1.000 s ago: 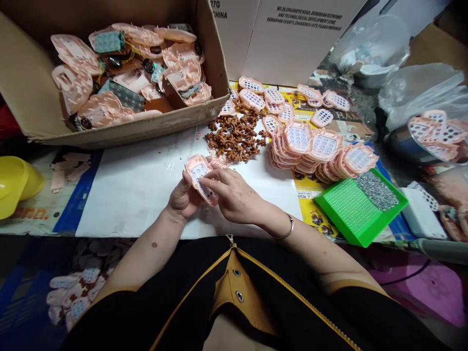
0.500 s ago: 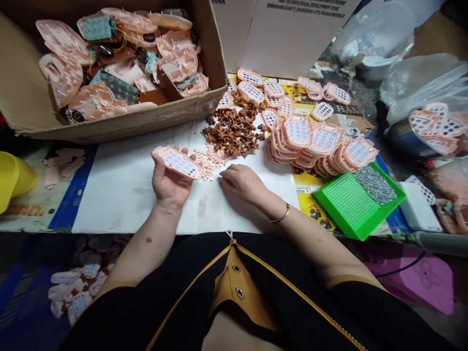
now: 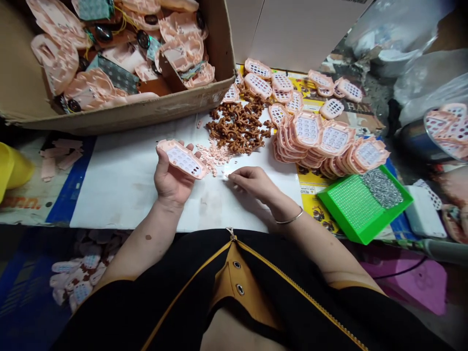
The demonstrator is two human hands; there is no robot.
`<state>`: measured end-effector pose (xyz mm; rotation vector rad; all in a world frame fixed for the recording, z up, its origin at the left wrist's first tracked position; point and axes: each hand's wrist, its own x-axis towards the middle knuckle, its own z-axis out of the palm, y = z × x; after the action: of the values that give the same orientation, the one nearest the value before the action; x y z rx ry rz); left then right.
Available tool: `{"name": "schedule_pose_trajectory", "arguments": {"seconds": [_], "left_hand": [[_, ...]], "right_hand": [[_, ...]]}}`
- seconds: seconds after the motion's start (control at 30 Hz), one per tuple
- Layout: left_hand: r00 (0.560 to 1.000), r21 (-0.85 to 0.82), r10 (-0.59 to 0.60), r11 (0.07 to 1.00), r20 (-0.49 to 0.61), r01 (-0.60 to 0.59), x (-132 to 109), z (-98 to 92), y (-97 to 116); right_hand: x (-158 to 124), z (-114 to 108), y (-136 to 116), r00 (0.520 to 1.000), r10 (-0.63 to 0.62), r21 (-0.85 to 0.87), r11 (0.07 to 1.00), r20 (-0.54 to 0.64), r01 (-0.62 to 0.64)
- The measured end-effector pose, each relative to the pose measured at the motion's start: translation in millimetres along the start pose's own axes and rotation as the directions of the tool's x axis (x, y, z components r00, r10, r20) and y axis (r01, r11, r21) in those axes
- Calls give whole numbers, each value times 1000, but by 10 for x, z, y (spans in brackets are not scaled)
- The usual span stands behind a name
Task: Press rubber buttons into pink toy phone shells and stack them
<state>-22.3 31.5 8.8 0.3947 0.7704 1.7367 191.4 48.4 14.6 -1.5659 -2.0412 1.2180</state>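
Observation:
My left hand (image 3: 171,181) grips a pink plastic shell (image 3: 183,160) with rows of holes, tilted with its inside facing up. A few dark spots show at its right end. Over the white board, my right hand (image 3: 252,181) has its thumb and forefinger pinched together; a small pale bit seems to show at the fingertips, too small to name. Between the hands and a little beyond them lies a scatter of small pink pieces (image 3: 218,155). Just behind that is a heap of brown plastic parts (image 3: 239,124).
A cardboard box (image 3: 120,115) of pink casings with circuit boards stands at the back left. Stacked pink shells (image 3: 307,129) are right of the brown heap. A green tray (image 3: 351,202) holds small metal pieces. A yellow container (image 3: 14,165) sits at the left edge.
My right hand has drawn slightly back from the small pink pieces, its fingers now pinched. The left hand still holds the shell, a little more tilted. The view has shifted slightly.

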Motion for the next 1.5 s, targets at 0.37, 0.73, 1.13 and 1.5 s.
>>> {"name": "schedule_pose_trajectory", "arguments": {"seconds": [0.37, 0.73, 1.13, 1.5], "left_hand": [[1000, 19, -2, 1000, -15, 2, -6, 0, -15], [988, 36, -105, 994, 113, 101, -23, -7, -33], [941, 189, -167, 975, 295, 114, -96, -34, -86], [937, 188, -233, 964, 261, 188, -85, -29, -47]], "right_hand": [[-177, -227, 241, 881, -473, -563, 723, 17, 399], [107, 54, 232, 636, -763, -365, 627, -110, 689], [-67, 133, -300, 457, -886, -555, 418, -75, 719], [-175, 195, -319, 514, -858, -672, 379, 4, 637]]}}
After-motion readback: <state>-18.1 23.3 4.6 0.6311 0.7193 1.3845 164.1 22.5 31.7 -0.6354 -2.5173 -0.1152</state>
